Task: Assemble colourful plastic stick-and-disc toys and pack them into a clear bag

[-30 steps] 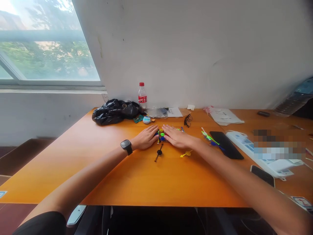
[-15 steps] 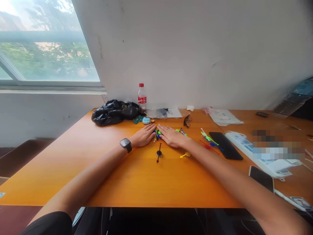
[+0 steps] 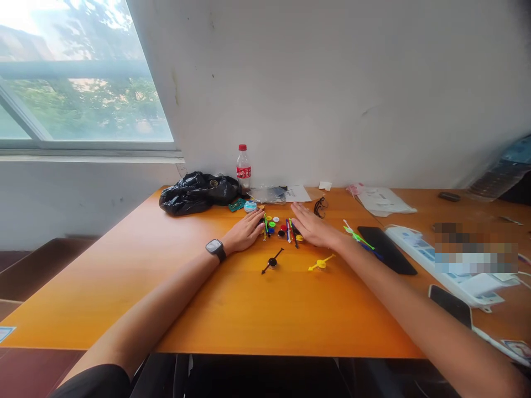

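Several small coloured plastic discs and thin arrow pointers lie in a loose cluster on the wooden table. On its left side my left hand rests with fingers stretched out, beside a green pointer. Across the cluster, my right hand is also flat and stretched out, its edge close to the pointers. Neither hand grips anything. Nearer to me sit a black arrow spinner and a yellow arrow spinner, each a pointer on a round base.
A black plastic bag and a red-capped bottle stand at the back, with black glasses to their right. Green and blue arrow pieces lie beside a dark phone. Farther right is a white power strip.
My right hand has moved right, away from my left hand, uncovering the discs and pointers between them. My left hand has stayed nearly still. The black spinner's pointer has turned.
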`<state>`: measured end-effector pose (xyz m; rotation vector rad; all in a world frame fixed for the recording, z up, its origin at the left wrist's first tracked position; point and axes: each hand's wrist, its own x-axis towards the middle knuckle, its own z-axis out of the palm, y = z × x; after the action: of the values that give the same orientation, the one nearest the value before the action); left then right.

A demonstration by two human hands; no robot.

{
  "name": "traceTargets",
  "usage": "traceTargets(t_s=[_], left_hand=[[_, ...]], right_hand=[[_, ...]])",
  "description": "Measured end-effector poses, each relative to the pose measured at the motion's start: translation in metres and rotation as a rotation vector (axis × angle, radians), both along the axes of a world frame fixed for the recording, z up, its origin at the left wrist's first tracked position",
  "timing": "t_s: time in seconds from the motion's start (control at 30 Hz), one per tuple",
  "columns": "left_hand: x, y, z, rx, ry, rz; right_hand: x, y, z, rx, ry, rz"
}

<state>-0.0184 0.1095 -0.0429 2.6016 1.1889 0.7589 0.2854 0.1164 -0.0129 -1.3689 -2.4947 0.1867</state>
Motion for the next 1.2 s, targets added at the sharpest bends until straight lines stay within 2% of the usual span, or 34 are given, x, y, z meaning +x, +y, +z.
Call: traceTargets(t_s=[0.13,0.3,0.5,0.8,0.93,1.2], left_hand=[[0.0,0.0,-0.001,0.061,0.012,-0.028],[0.0,-0.005,0.004,0.127,0.028,-0.101],[0.005,-0.004,0.019,0.128,0.111,-0.208],[0.035,0.004,0.036,0.169,0.197,-0.356],[0.037,0.004,0.033,0.208,0.193,-0.31],[0.034,0.01,0.015,0.272,0.143,-0.203]], right_hand=[[0.007,-0.02,-0.018,-0.034,-0.086,-0.013],[0.006,-0.022,-0.033,-0.025,-0.069,-0.042],[0.004,-0.019,-0.034,-0.024,-0.073,-0.018],[-0.008,-0.008,-0.032,0.003,-0.094,0.002],[-0.014,-0.001,-0.034,0.009,-0.084,-0.003],[-0.026,0.008,-0.028,-0.042,-0.068,-0.034]])
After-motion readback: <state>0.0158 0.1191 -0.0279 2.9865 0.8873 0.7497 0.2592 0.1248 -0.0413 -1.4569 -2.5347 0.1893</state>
